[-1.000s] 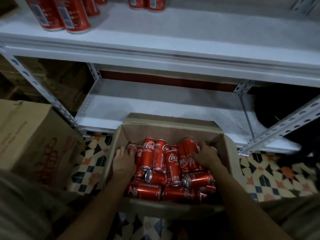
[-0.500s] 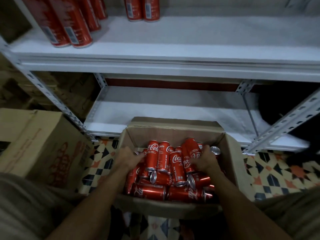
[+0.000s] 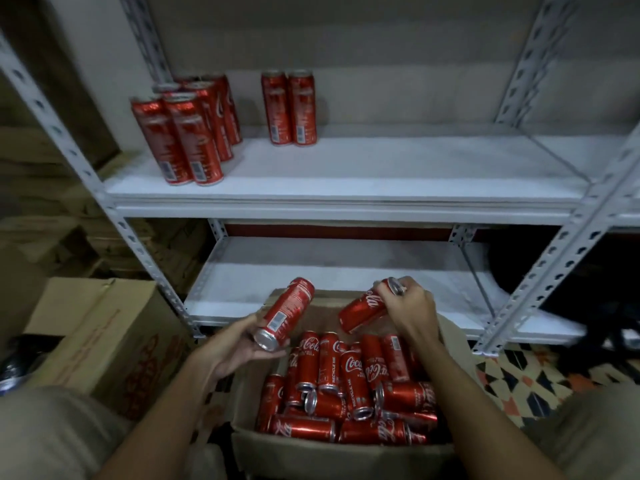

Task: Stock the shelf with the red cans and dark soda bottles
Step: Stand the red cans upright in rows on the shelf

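My left hand (image 3: 235, 344) is curled under a slim red can (image 3: 285, 313), thumb and fingers wrapped round its lower end; the can tilts up and away, its silver base toward me and a white barcode panel showing on its side. My right hand (image 3: 408, 311) grips a second red can (image 3: 363, 308) from above, fingers closed over its silver top, the body slanting down to the left with part of the white script logo visible. The two held cans are near each other but apart, both raised just above the open cardboard box (image 3: 343, 448).

Directly below my hands, the box holds a jumble of loose red cans (image 3: 349, 386): some standing, some lying on their sides with silver ends facing up, glossy and tall.

Beyond the grips sits the lower shelf board (image 3: 311, 271), white. Above it, the upper shelf (image 3: 346, 188) carries a cluster of upright cans (image 3: 187, 133) toward the left, and a pair of upright cans (image 3: 289, 109) just right of them, standing side by side with label backs toward me. A closed cardboard carton (image 3: 104, 341) sits left of my left hand, and patterned floor tiles (image 3: 519, 382) show to the right.
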